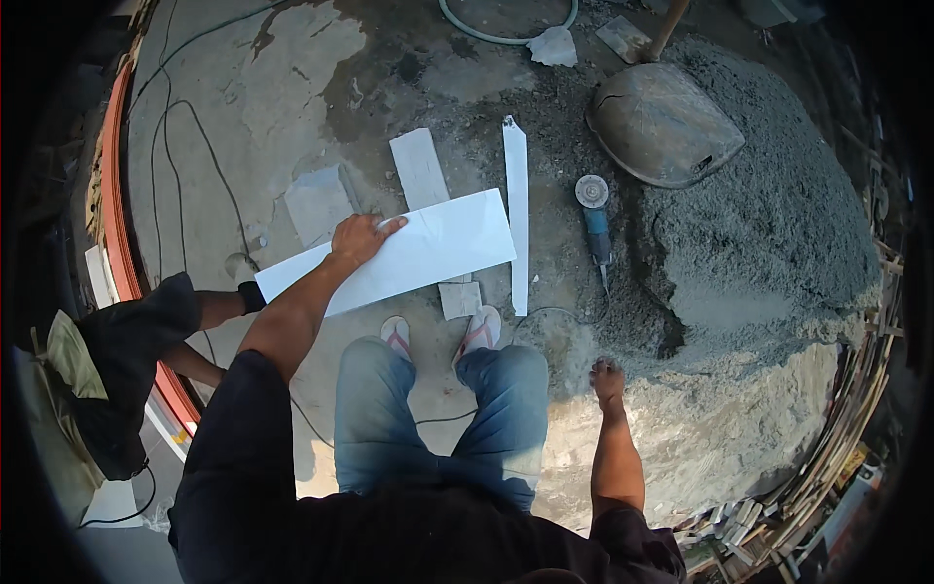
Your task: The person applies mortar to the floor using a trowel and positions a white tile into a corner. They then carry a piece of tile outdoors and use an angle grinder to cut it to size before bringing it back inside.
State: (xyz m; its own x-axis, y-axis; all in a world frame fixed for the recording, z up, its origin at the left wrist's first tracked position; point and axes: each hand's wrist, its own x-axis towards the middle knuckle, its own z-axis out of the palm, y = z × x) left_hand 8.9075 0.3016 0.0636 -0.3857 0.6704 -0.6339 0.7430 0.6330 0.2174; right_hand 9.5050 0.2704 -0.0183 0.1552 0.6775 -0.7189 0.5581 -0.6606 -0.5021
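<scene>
My left hand (358, 239) grips the far edge of a long white tile (428, 248), its thumb lying toward the right. The tile slants across in front of my feet, its right end higher up in the picture. Under it lies a pale board-like piece (418, 165), whose far part sticks out. My right hand (608, 382) hangs low on the right, fingers slightly apart and loosely bent, with nothing visible in them. Beyond it an angle grinder (594, 229) with a blue body and a round disc rests on the ground. A narrow white tile strip (517, 219) lies left of the grinder.
A large grey mortar heap (778, 224) fills the right, with an upturned dark basin (666, 122) on it. Cables (175, 146) trail at the left, where another person's dark-clothed legs (146, 331) show. A grey tile piece (319, 202) lies far left of the white tile.
</scene>
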